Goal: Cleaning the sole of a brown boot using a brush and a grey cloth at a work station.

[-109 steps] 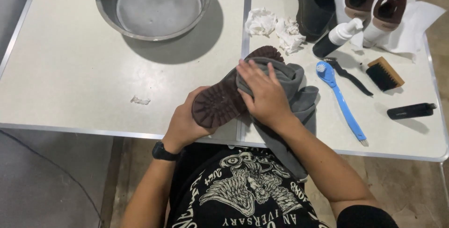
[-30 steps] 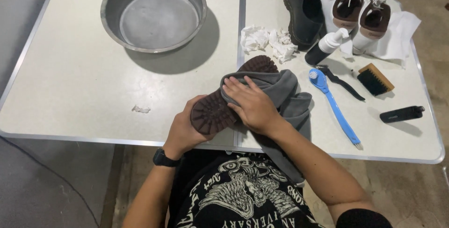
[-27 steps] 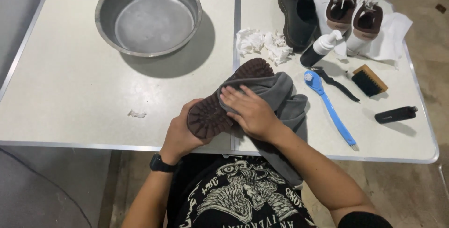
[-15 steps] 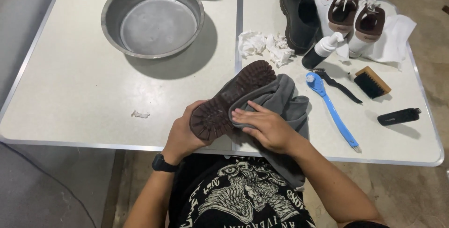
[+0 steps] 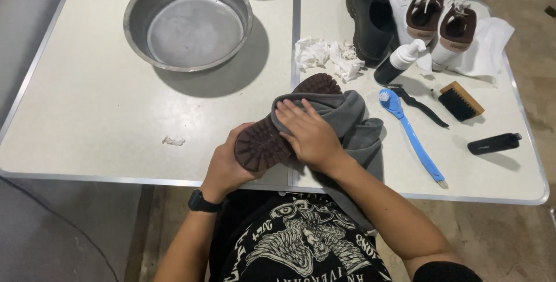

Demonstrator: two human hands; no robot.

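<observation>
While the left hand (image 5: 223, 163) grips the upturned brown shoe (image 5: 272, 137) by its heel, the right hand (image 5: 310, 134) presses the grey cloth (image 5: 353, 120) flat against its side, so the wiping step appears under way, and the next stroke calls for a steady hold.

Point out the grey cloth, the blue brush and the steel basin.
grey cloth (image 5: 353, 121): head view, on the fold right of the hand.
blue brush (image 5: 412, 137): head view, middle of the handle.
steel basin (image 5: 132, 11): head view, on the left rim.
</observation>
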